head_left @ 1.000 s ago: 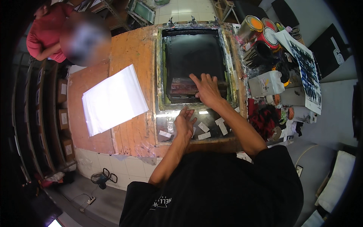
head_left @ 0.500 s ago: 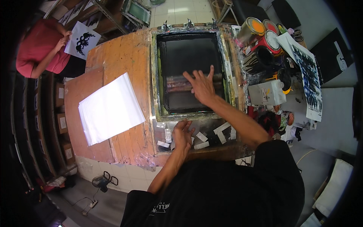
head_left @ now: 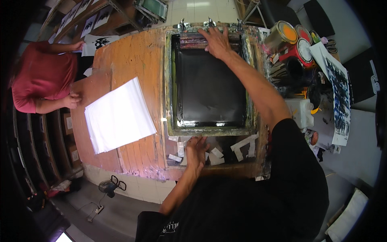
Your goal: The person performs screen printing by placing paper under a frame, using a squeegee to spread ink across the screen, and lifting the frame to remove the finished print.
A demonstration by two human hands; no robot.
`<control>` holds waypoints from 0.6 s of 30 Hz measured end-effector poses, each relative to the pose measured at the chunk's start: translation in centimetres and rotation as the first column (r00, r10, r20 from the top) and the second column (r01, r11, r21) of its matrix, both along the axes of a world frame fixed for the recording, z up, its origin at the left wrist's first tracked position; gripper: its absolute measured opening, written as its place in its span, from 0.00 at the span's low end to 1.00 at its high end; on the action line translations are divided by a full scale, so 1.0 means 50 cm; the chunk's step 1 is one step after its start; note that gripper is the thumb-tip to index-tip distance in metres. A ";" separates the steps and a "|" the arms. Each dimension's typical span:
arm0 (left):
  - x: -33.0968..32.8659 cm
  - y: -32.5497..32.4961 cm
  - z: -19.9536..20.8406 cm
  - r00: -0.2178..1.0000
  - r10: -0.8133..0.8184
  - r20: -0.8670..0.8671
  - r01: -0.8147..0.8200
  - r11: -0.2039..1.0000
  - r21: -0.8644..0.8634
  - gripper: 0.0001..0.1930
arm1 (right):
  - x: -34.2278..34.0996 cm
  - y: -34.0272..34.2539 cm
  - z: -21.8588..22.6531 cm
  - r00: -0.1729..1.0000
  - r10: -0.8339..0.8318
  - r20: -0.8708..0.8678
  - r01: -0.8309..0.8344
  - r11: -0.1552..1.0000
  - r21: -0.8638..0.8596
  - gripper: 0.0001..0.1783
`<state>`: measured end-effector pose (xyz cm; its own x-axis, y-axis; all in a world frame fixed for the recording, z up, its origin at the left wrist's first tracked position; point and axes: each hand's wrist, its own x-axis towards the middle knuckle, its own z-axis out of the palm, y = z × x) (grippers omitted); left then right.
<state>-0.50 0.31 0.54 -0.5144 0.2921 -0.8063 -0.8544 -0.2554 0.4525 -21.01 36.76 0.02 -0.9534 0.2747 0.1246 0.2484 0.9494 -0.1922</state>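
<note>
A screen-printing frame (head_left: 169,80) with a black inked mesh lies flat on the orange wooden table (head_left: 133,56). My right hand (head_left: 217,42) reaches to the frame's far end and grips a wooden squeegee (head_left: 193,40) there. My left hand (head_left: 196,150) rests flat with fingers apart on the table just below the frame's near edge, among several white tape pieces (head_left: 244,146).
A stack of white sheets (head_left: 119,115) lies left of the frame. Paint cans (head_left: 288,38), a white jug (head_left: 300,113) and a printed sheet (head_left: 338,88) crowd the right side. A person in a red shirt (head_left: 38,80) stands at the left, holding a printed sheet.
My right hand has pushed the squeegee from the frame's near end up to its far end. My left hand stayed pressed on the table below the frame.
</note>
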 end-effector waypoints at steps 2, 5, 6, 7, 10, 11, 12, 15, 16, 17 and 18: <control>0.005 -0.008 -0.010 1.000 0.004 -0.011 -0.004 1.000 0.025 0.16 | 0.004 0.000 0.035 0.993 0.060 0.100 -0.046 0.990 -0.135 0.43; 0.001 -0.012 -0.013 0.998 0.041 0.036 -0.043 0.998 0.053 0.14 | 0.082 -0.060 0.060 0.966 0.127 0.225 -0.074 0.970 -0.232 0.42; -0.001 -0.014 -0.010 0.999 0.036 0.034 -0.038 0.998 0.055 0.14 | 0.117 -0.087 0.063 0.970 0.149 0.193 -0.103 0.968 -0.230 0.41; -0.001 -0.014 -0.001 0.999 0.030 0.028 -0.032 0.998 0.061 0.14 | 0.164 -0.117 0.076 0.978 0.159 0.138 -0.114 0.950 -0.290 0.41; -0.009 -0.013 0.030 1.000 0.015 0.009 -0.015 0.995 0.096 0.13 | 0.307 -0.213 0.109 0.986 0.143 -0.083 -0.163 0.929 -0.332 0.37; -0.013 -0.014 0.038 1.000 0.001 -0.002 -0.001 0.993 0.115 0.12 | 0.346 -0.243 0.132 0.987 0.118 -0.113 -0.149 0.933 -0.328 0.34; -0.016 -0.019 0.048 1.000 -0.003 -0.014 0.005 0.991 0.132 0.12 | 0.378 -0.274 0.163 0.985 0.101 -0.143 -0.143 0.935 -0.326 0.31; -0.034 -0.017 0.125 0.997 0.001 -0.083 0.017 0.976 0.217 0.09 | 0.429 -0.329 0.227 0.946 0.053 -0.320 -0.119 0.974 -0.192 0.23; -0.044 -0.014 0.152 0.993 0.000 -0.117 0.029 0.969 0.245 0.08 | 0.435 -0.339 0.252 0.916 0.045 -0.398 -0.102 0.987 -0.123 0.21; -0.056 -0.014 0.160 0.987 0.012 -0.163 0.038 0.953 0.300 0.07 | 0.435 -0.341 0.283 0.888 0.024 -0.460 -0.075 0.993 -0.092 0.21; -0.070 -0.010 0.180 0.971 0.028 -0.237 0.063 0.927 0.369 0.07 | 0.428 -0.339 0.306 0.845 0.038 -0.533 -0.066 0.997 -0.033 0.21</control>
